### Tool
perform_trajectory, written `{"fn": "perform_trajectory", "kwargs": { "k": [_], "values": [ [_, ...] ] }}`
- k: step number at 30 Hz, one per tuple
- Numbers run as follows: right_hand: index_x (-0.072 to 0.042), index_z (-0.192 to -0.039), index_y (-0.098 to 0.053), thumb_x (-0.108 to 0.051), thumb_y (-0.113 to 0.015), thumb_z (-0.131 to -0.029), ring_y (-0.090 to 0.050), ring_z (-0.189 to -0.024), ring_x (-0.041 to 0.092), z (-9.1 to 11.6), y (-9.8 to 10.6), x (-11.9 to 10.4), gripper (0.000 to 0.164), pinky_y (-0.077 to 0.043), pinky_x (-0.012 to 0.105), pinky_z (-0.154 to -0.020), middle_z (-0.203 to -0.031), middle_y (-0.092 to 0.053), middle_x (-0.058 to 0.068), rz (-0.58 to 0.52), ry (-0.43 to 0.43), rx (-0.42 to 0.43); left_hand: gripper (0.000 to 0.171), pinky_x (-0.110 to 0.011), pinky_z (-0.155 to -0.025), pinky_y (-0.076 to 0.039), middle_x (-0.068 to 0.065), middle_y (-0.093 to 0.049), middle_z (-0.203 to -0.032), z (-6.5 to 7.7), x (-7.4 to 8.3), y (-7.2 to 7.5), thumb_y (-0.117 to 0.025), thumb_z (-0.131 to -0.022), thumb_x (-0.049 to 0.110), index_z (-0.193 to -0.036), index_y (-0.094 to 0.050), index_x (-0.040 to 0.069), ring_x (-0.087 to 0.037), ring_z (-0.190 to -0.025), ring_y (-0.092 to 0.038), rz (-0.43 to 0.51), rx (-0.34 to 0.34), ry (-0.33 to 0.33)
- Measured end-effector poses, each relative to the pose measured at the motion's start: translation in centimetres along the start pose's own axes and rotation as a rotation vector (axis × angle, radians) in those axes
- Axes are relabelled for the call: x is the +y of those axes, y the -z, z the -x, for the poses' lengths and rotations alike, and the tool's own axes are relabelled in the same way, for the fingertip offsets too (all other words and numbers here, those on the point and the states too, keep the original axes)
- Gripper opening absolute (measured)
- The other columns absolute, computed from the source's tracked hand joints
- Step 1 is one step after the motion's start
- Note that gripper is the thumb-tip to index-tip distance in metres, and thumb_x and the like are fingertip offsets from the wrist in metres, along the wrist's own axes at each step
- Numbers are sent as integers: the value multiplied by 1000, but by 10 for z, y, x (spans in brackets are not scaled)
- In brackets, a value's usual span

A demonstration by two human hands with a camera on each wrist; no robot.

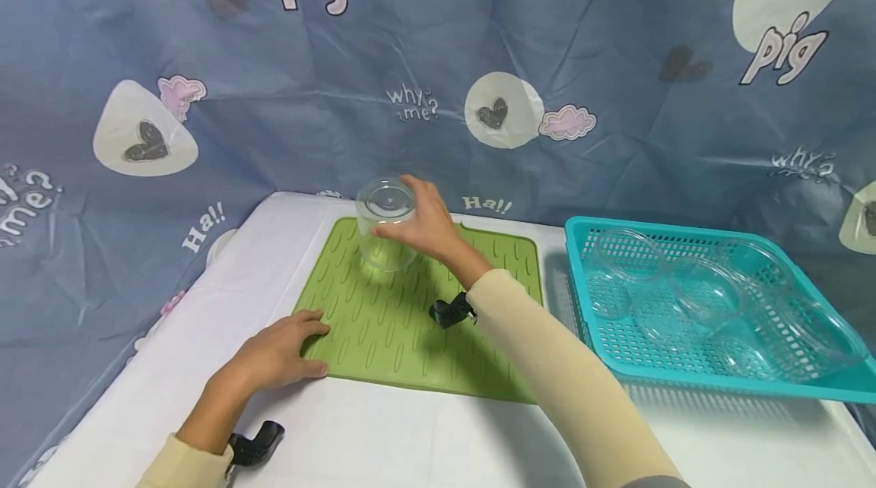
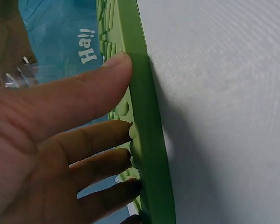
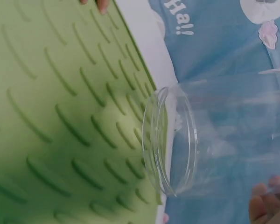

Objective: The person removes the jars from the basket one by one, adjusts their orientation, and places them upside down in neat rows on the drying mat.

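Note:
My right hand [image 1: 427, 223] grips a clear plastic jar [image 1: 383, 245] near its base, thumb on one side and fingers on the other. The jar is upside down over the back left of a ribbed green drying mat [image 1: 411, 328]. In the right wrist view its round open rim [image 3: 170, 142] faces the mat, and only parts of the fingers [image 3: 266, 205] show at the right edge. At the mat's front left corner lies my left hand [image 1: 280, 351], its fingers extended and spread. Its thumb and fingertips touch the mat's raised edge [image 2: 147, 121] in the left wrist view.
To the right stands a turquoise plastic basket [image 1: 718, 381] holding several clear containers [image 1: 708, 294]. A white cloth [image 1: 411, 435] covers the table. Behind it hangs a blue printed curtain [image 1: 424, 39], close to the table's back edge.

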State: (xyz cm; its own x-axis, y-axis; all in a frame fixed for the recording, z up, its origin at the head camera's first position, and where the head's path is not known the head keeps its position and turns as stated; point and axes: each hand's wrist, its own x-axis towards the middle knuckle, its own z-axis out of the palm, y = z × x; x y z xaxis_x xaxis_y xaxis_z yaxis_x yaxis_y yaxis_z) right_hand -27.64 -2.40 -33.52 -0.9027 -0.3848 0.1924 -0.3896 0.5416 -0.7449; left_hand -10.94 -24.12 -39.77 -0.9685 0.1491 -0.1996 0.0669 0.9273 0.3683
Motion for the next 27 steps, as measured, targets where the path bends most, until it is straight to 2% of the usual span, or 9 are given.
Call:
{"fn": "perform_trajectory", "kwargs": {
  "k": [8, 16, 21, 27],
  "values": [
    [-18, -157, -25, -45, -87, -71, -38, -146, 30, -10, -13, 1, 109, -36, 51, -120, -159, -36, 9, -50, -76, 7, 65, -67, -101, -44, -23, -49, -147, -1, 0, 2, -85, -74, 31, -128, -64, 3, -51, -133, -46, -1, -4, -5],
    [-14, -157, -23, -43, -89, -70, -41, -145, 30, -15, -33, 3, 113, -40, 47, -118, -160, -35, 9, -62, -161, 59, 64, -68, -103, -42, -22, -48, -149, 0, -2, -1, -84, -76, 30, -130, -63, 4, -50, -135, -44, 37, -10, -9],
    [-12, -158, -23, -43, -87, -73, -39, -145, 33, -17, -39, 4, 110, -38, 49, -119, -159, -36, 14, -85, -172, 55, 65, -68, -103, -42, -22, -48, -149, 1, -3, -1, -84, -75, 32, -131, -63, 5, -50, -135, -44, 32, 0, -15],
    [-16, -158, -23, -43, -84, -78, -37, -146, 34, -19, -46, 5, 105, -37, 52, -119, -160, -33, 14, -111, -175, 49, 66, -67, -103, -42, -23, -49, -148, 2, -4, 2, -85, -74, 32, -130, -64, 4, -50, -135, -45, 28, 6, -12]
  ]
}}
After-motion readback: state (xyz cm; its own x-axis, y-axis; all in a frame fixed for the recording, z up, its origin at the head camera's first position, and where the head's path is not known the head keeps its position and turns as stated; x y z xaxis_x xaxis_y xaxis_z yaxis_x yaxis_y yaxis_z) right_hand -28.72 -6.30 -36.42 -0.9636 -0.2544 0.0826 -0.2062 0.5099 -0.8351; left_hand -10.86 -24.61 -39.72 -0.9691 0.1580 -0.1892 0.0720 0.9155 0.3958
